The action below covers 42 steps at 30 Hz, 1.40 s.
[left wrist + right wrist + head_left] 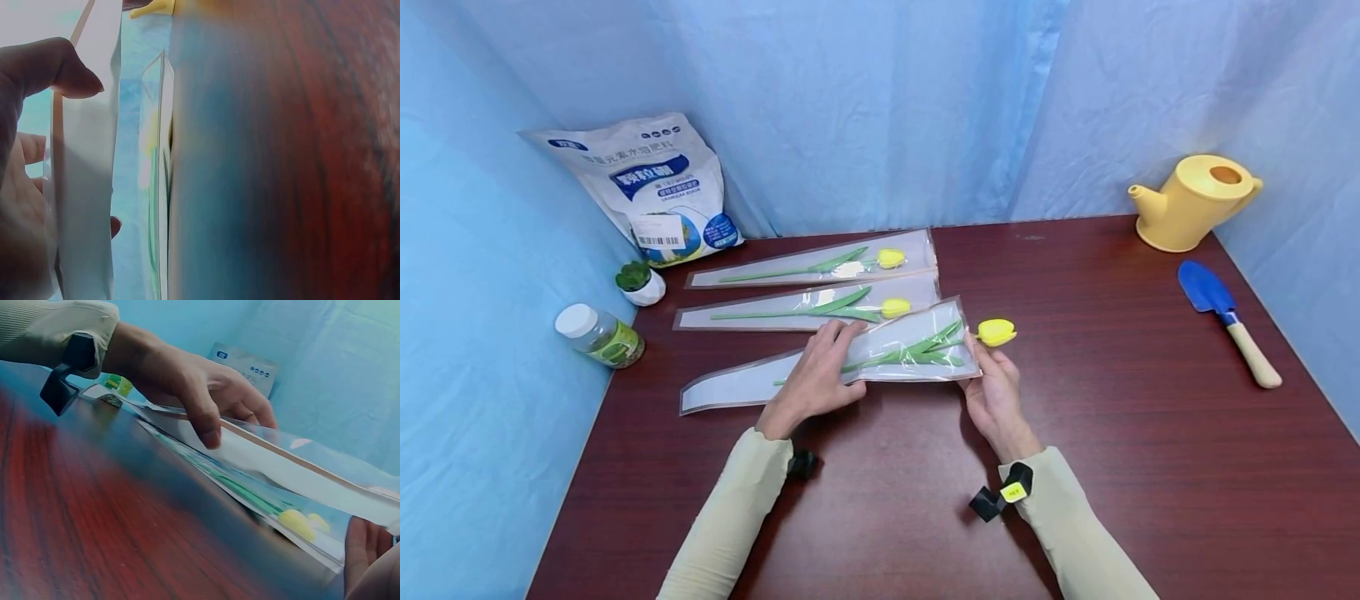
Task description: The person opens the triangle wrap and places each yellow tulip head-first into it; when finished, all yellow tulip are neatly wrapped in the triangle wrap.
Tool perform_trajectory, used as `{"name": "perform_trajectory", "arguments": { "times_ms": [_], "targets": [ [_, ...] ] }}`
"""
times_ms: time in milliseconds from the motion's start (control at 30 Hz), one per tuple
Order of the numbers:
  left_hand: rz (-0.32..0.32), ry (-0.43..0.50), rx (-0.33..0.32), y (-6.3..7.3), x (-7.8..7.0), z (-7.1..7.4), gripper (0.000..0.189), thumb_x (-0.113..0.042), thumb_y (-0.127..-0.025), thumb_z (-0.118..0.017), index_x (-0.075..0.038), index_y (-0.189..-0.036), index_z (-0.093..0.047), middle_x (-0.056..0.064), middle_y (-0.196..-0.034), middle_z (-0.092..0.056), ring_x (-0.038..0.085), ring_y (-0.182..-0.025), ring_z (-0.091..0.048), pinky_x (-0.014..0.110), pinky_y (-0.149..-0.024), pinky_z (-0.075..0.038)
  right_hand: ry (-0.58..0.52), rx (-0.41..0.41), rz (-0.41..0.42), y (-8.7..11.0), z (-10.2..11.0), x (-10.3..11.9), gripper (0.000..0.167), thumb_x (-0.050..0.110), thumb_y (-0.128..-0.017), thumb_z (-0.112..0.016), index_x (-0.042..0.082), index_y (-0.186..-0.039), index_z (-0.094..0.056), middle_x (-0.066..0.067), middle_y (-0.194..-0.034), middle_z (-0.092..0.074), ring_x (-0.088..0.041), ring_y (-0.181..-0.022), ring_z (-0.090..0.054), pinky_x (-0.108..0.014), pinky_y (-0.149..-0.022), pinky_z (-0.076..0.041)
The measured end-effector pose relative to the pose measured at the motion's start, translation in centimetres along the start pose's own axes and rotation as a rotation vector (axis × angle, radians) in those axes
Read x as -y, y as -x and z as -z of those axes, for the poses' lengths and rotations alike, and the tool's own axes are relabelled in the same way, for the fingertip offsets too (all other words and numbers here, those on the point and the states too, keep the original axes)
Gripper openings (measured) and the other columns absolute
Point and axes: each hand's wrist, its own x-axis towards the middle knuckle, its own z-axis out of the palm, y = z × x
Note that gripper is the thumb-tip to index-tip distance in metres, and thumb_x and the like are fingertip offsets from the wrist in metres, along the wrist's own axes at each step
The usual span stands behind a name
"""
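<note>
A dark red wooden table (1150, 467) is filling the lower part of the head view, with pale blue cloth (865, 108) hanging behind it and closing in along both sides. Taking the clear plastic sleeve (760, 379) near the middle of the table as the landmark: the left hand (820, 375) is lying over the sleeve's middle, fingers curled round its upper edge and thumb under it, lifting it slightly as the right wrist view shows. The right hand (996, 392) is sitting at the sleeve's wide open end, pinching there, with the yellow tulip head (997, 332) sticking out of the sleeve just above its fingers and the green stem lying inside. Two more sleeved tulips (820, 287) are lying just behind the sleeve, parallel to it. Further back and left of the sleeve, a white fertiliser bag (655, 187) is leaning against the cloth, with a small potted plant (640, 283) and a capped bottle (598, 333) near the table's left edge. Well to the right of the sleeve, a yellow watering can (1195, 200) and a blue trowel (1225, 321) are resting by the right edge. Bare wood is stretching between the sleeve and those tools, and in front of the sleeve towards the near edge.
</note>
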Motion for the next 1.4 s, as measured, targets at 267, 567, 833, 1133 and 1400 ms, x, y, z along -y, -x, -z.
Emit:
{"name": "perform_trajectory", "arguments": {
  "times_ms": [267,567,833,1133,1400],
  "targets": [
    [0.006,0.013,-0.004,0.0,0.2,0.2,0.075,-0.018,-0.072,-0.073,-0.008,-0.142,-0.047,0.013,-0.126,-0.054,0.03,-0.114,-0.051,0.049,-0.099,-0.044,0.111,0.106,-0.02,-0.6,1.0,1.6,0.006,0.016,-0.103,-0.053,0.019,-0.103,-0.059,0.008,-0.088,-0.071,-0.004,-0.081,-0.07,-0.023,-0.069,-0.057],
    [-0.008,0.006,-0.022,0.0,0.2,0.3,0.076,-0.02,-0.072,-0.073,-0.007,-0.142,-0.047,0.013,-0.124,-0.054,0.03,-0.113,-0.051,0.049,-0.098,-0.044,0.17,0.085,0.142,-0.8,2.1,4.2,0.004,0.018,-0.103,-0.054,0.017,-0.105,-0.056,0.005,-0.098,-0.069,-0.01,-0.085,-0.071,-0.029,-0.075,-0.061],
    [0.003,-0.012,0.004,0.0,0.1,0.2,0.077,-0.019,-0.073,-0.074,-0.009,-0.144,-0.046,0.013,-0.125,-0.053,0.03,-0.113,-0.051,0.048,-0.097,-0.044,0.22,0.028,0.223,-0.7,1.5,4.3,0.016,-0.002,-0.096,-0.058,0.013,-0.094,-0.062,0.002,-0.09,-0.068,-0.011,-0.075,-0.071,-0.028,-0.07,-0.061],
    [0.013,-0.026,0.012,0.0,0.1,0.0,0.077,-0.02,-0.073,-0.075,-0.01,-0.144,-0.046,0.012,-0.125,-0.053,0.029,-0.113,-0.051,0.048,-0.097,-0.044,0.336,0.031,0.308,-0.7,1.1,3.3,0.013,0.002,-0.091,-0.069,0.015,-0.092,-0.066,0.004,-0.084,-0.066,-0.009,-0.07,-0.069,-0.025,-0.07,-0.06],
    [-0.005,-0.027,-0.008,-0.1,0.1,0.0,0.077,-0.02,-0.073,-0.075,-0.008,-0.144,-0.046,0.013,-0.124,-0.053,0.029,-0.111,-0.051,0.048,-0.096,-0.045,0.477,0.009,0.326,-0.8,0.9,2.4,0.011,0.016,-0.097,-0.064,0.022,-0.089,-0.068,0.011,-0.089,-0.068,-0.003,-0.082,-0.065,-0.019,-0.073,-0.055]
  ]
}}
